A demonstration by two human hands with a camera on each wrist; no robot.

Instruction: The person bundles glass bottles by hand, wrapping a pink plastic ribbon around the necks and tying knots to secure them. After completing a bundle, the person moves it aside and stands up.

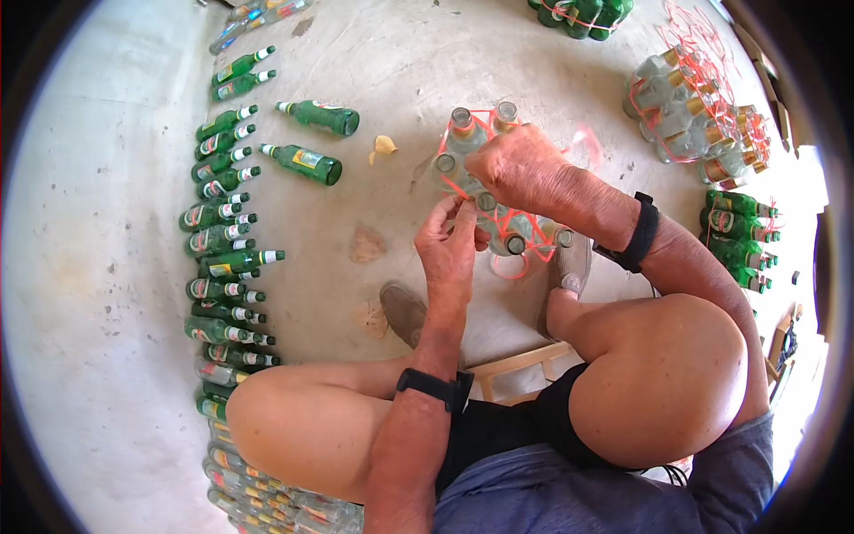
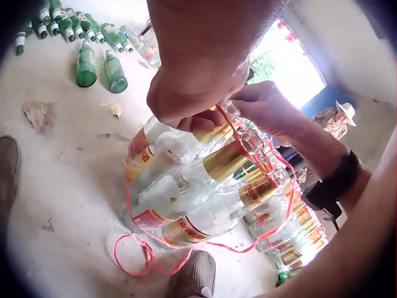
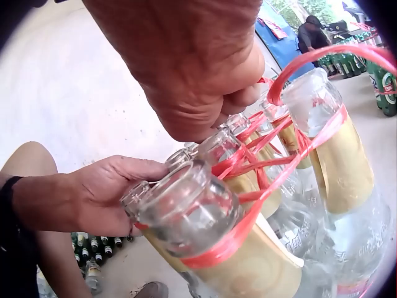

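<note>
Clear glass bottles (image 2: pixel 180 195) with gold necks stand in an upright cluster before the person. Red plastic twine (image 3: pixel 223 245) loops round the outside and weaves between their necks. The left hand (image 1: pixel 449 240) is at the near left side of the cluster, its thumb and fingers pinching the twine beside a bottle mouth. Over the far necks, the right hand (image 1: pixel 520 165) has its fingers curled tightly, with twine coming out by the fist in the right wrist view. Part of the twine is hidden inside the hands. A loose loop of it lies on the floor beside the bottles.
Green bottles (image 1: pixel 218 240) lie in a row along the left wall, with two green bottles (image 1: pixel 302 165) apart on the floor. Tied clear bottles (image 1: pixel 680 107) and tied green bottles (image 1: pixel 738 227) stand at the right. The person's shoes (image 1: pixel 405 311) flank the cluster's near side.
</note>
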